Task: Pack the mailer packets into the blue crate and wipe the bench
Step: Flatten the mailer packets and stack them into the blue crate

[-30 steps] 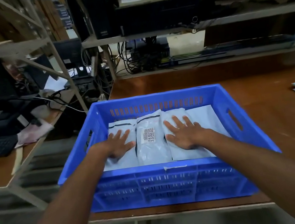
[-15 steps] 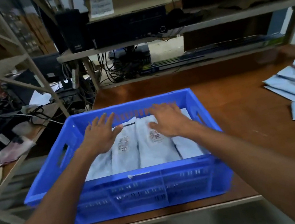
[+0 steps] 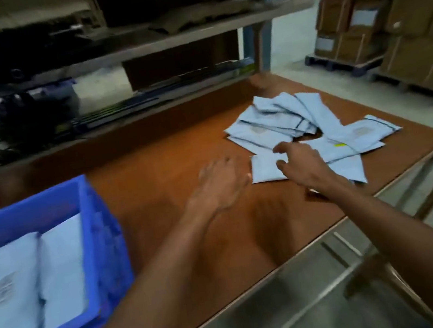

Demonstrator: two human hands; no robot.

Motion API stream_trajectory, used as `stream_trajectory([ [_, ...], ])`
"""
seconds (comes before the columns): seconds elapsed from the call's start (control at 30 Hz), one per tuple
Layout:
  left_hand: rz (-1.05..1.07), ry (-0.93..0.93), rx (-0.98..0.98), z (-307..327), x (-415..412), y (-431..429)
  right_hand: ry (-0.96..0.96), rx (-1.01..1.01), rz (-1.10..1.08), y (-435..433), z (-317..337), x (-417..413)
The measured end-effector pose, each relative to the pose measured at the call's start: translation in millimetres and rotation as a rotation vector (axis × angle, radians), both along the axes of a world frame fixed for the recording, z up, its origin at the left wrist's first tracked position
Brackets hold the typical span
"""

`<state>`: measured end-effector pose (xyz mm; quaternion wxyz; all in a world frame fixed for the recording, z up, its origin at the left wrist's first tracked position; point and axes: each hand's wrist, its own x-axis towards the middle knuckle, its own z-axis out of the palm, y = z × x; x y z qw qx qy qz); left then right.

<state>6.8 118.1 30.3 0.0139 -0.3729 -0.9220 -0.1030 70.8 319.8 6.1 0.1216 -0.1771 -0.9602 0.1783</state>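
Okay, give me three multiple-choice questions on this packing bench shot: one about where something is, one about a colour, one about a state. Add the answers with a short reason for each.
1. Where does the loose pile of mailer packets lie?
A) on the bench, right of the blue crate
B) on the floor
C) on the upper shelf

2. What colour is the bench top?
A) white
B) reddish brown
C) green

3. What state is the blue crate in?
A) empty
B) overturned
C) upright with packets inside

Answers:
1 A: the pile sits on the right part of the bench, apart from the crate.
2 B: the bare top between crate and pile shows reddish brown.
3 C: white packets lie side by side within its walls.
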Motion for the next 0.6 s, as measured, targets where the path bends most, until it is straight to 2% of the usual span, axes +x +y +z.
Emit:
stream_trajectory([
  [0.13, -0.074, -0.138, -0.084, -54.9, -4.8, 92.1, -0.027, 0.037, -0.142, 85.8, -45.0, 36.3],
  [0.23, -0.104, -0.143, -0.132, -82.8, -19.8, 142.5, -0.060, 0.055, -0.201, 123.7, -67.1, 41.6],
  [0.33, -0.171, -0.134, -0.226, -107.5, -37.6, 175.4, -0.233, -0.025, -0.225, 134.9, -90.5, 36.8],
  [0.43, -0.201, -0.119, -0.328, -130.2, -50.6, 175.8, -0.362, -0.047, -0.151, 136.2, -118.4, 29.4],
  [0.6, -0.098, -0.012, -0.291, -144.6, -47.5, 136.1, -0.333, 0.110, 0.005, 134.8, -137.7, 23.0],
])
